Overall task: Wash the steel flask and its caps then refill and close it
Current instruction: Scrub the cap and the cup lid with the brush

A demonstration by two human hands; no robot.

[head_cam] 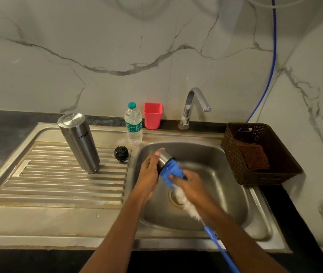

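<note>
The steel flask [79, 141] stands upside down on the ribbed drainboard [62, 186], left of the sink. A black inner cap [121, 153] lies beside it on the drainboard. Over the sink basin [221, 174], my left hand [149, 174] grips the steel outer cap [164, 157], tilted with its mouth toward the right. My right hand [189, 183] holds the blue head of a bottle brush [171, 171] pushed against the cap's mouth. The brush's white bristles and blue handle [221, 249] trail down toward me.
A plastic water bottle with a teal lid [133, 125] and a pink cup [152, 115] stand at the sink's back edge. The tap [193, 104] is off. A brown basket [259, 154] holding a cloth sits right of the basin.
</note>
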